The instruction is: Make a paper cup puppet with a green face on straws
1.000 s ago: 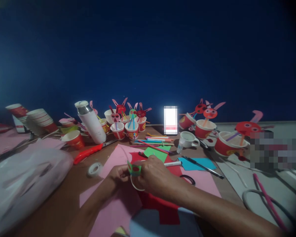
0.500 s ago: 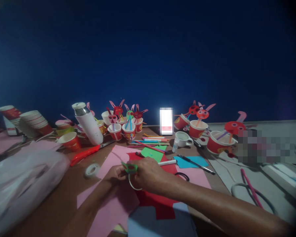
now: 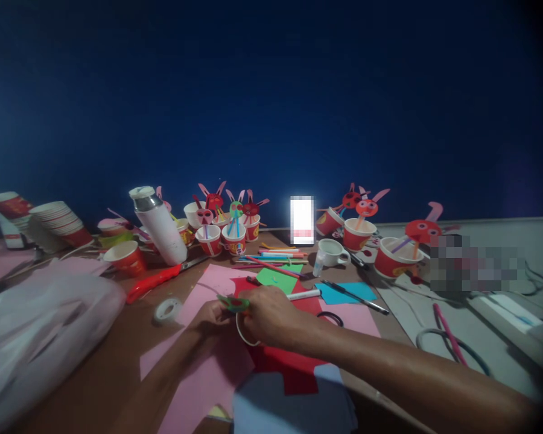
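My left hand (image 3: 210, 317) pinches a small green paper cutout (image 3: 234, 304) with reddish oval marks, held above the pink and red sheets. My right hand (image 3: 269, 313) is closed at the cutout's right edge, its back towards me. Its fingertips are hidden, so I cannot make out what they grip. A thin pale loop (image 3: 241, 333) hangs just below the right fingers; its kind does not show. Under the hands lie a pink sheet (image 3: 199, 374) and a red sheet (image 3: 298, 361). A green sheet (image 3: 278, 280) and a white marker (image 3: 304, 295) lie just beyond.
Red paper cups (image 3: 359, 235) with paper rabbit faces stand along the back. A white flask (image 3: 160, 229), red-handled knife (image 3: 156, 283) and tape roll (image 3: 167, 310) are left, near a plastic bag (image 3: 49, 337). A mug (image 3: 332, 253), pen (image 3: 355, 296) and blue paper (image 3: 339, 293) are right.
The green cutout has tipped flatter between my hands. Both hands stay close together around it. The whole view has shifted slightly.
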The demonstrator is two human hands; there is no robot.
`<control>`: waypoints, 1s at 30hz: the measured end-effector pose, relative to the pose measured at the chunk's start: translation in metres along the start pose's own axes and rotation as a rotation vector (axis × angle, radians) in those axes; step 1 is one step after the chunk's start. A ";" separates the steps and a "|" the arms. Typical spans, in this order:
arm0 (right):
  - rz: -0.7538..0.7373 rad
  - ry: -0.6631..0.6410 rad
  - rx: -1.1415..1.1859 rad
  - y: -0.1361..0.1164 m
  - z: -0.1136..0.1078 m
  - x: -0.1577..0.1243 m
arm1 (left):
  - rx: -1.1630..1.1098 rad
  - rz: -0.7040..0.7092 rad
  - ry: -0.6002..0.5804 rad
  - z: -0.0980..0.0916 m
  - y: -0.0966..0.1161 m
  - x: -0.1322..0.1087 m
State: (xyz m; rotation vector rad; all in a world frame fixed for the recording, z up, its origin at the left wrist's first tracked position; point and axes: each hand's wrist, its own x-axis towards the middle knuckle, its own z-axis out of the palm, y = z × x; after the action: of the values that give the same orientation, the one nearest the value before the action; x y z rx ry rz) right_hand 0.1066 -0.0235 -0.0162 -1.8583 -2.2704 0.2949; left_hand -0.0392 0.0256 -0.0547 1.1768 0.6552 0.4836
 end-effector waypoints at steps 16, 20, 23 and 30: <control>0.013 -0.034 -0.064 -0.001 0.001 0.003 | 0.267 0.056 -0.075 -0.016 -0.007 0.008; 0.021 -0.058 -0.105 -0.003 0.002 0.005 | 0.279 0.061 -0.064 -0.015 -0.003 0.008; 0.023 -0.072 -0.138 -0.004 0.003 0.006 | 0.300 0.056 -0.033 -0.012 -0.001 0.007; -0.028 -0.041 -0.168 -0.002 0.013 0.008 | 0.287 0.023 0.014 -0.015 -0.005 0.010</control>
State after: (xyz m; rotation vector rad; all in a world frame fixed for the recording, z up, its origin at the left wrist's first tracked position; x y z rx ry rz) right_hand 0.0989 -0.0161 -0.0281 -1.9133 -2.4139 0.1427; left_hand -0.0424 0.0414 -0.0652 1.4539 0.7404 0.4261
